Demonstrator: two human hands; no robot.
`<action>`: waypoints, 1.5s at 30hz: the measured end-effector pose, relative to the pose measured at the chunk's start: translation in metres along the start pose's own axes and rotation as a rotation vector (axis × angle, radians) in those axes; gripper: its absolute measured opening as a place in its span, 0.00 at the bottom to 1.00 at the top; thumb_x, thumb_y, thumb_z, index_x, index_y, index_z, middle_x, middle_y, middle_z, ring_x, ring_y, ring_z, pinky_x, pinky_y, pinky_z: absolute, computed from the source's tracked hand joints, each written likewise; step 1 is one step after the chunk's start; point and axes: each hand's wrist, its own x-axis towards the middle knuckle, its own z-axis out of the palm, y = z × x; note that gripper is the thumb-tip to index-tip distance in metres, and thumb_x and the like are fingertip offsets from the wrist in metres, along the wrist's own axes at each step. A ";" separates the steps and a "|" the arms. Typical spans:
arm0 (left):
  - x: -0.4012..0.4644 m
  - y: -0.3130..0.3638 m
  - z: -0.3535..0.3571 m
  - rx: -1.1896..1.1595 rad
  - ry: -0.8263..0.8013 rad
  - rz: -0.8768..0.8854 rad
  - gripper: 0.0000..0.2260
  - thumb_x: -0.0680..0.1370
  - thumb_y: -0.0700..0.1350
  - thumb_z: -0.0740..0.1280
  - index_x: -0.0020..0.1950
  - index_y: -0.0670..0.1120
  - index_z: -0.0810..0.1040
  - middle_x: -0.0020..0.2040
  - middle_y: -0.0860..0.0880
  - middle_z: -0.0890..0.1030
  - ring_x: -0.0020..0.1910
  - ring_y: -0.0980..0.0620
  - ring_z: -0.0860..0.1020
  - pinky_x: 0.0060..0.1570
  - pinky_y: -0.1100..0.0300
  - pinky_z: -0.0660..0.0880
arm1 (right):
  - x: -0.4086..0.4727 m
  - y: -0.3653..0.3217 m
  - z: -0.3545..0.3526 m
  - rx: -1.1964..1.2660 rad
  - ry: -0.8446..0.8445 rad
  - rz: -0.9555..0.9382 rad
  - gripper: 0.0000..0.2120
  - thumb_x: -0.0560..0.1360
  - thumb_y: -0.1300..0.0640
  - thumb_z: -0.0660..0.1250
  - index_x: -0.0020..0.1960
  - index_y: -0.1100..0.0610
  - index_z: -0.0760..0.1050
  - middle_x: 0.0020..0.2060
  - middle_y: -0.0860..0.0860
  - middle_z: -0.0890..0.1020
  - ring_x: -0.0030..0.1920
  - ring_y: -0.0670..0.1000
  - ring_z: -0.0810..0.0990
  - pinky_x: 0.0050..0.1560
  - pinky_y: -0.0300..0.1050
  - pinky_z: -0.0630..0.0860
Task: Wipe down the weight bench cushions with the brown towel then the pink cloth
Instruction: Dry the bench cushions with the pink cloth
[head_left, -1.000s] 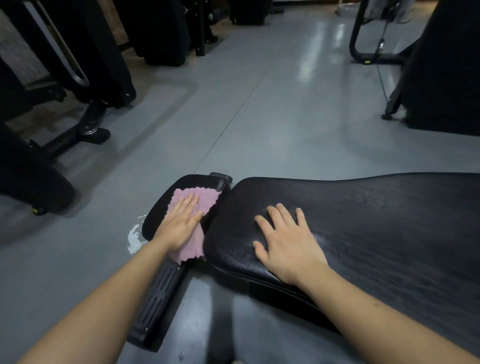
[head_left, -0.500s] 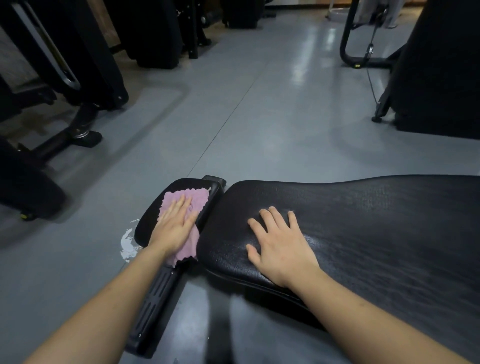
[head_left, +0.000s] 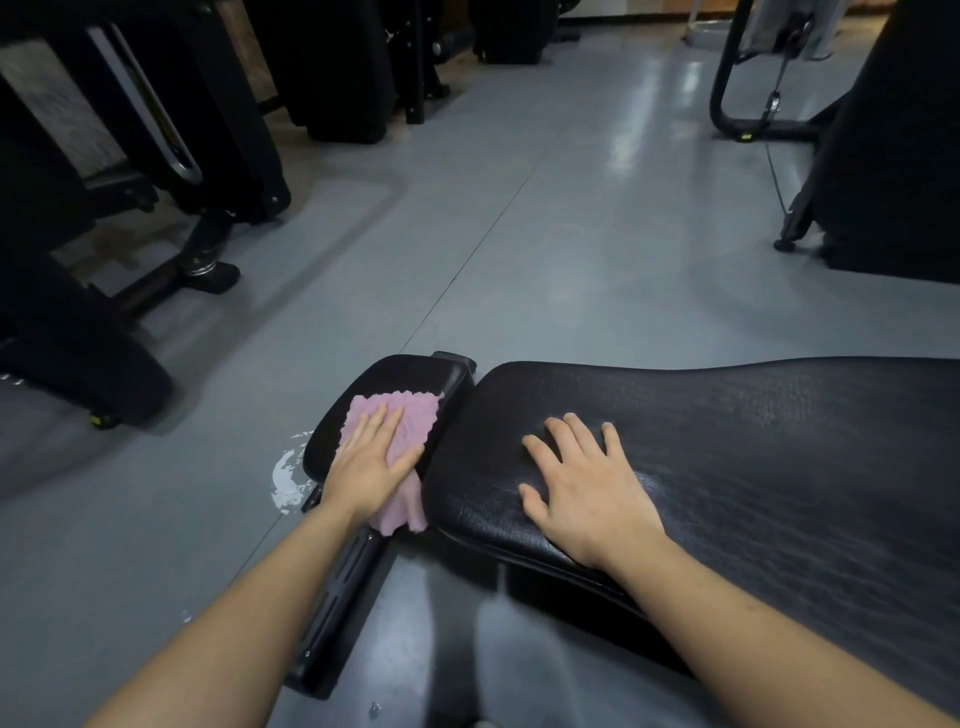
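A pink cloth (head_left: 413, 423) lies on the small black seat cushion (head_left: 400, 371) at the left end of the weight bench. My left hand (head_left: 371, 462) presses flat on the cloth with straight fingers. Part of the cloth hangs over the cushion's near edge. My right hand (head_left: 584, 486) rests flat with spread fingers on the left end of the long black back cushion (head_left: 769, 447). No brown towel is in view.
The bench's black metal frame (head_left: 337, 613) runs toward me under the seat. A white stain (head_left: 288, 478) marks the grey floor beside it. Black gym machines stand at the left (head_left: 171, 156) and at the far right (head_left: 883, 156).
My left hand has slid the pink cloth slightly toward me on the seat cushion. My right hand stays flat on the back cushion.
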 end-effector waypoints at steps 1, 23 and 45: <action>0.007 -0.001 -0.003 -0.005 -0.030 -0.024 0.32 0.82 0.65 0.56 0.82 0.57 0.51 0.82 0.58 0.46 0.81 0.58 0.44 0.79 0.56 0.43 | 0.000 0.000 0.000 0.000 -0.003 0.000 0.33 0.77 0.38 0.44 0.74 0.52 0.68 0.72 0.57 0.70 0.76 0.60 0.62 0.74 0.68 0.58; 0.020 -0.006 -0.003 0.043 -0.017 -0.340 0.31 0.83 0.65 0.41 0.83 0.52 0.46 0.83 0.50 0.43 0.82 0.49 0.43 0.79 0.50 0.41 | 0.000 0.002 0.002 0.005 0.013 -0.016 0.34 0.76 0.38 0.43 0.75 0.53 0.66 0.73 0.58 0.68 0.77 0.61 0.60 0.74 0.68 0.56; -0.026 -0.034 -0.012 -0.142 -0.112 0.197 0.32 0.78 0.64 0.66 0.79 0.65 0.56 0.79 0.67 0.49 0.78 0.65 0.43 0.76 0.59 0.45 | 0.000 0.001 0.004 0.001 0.047 0.002 0.31 0.77 0.38 0.48 0.72 0.53 0.71 0.68 0.56 0.73 0.74 0.60 0.66 0.72 0.67 0.62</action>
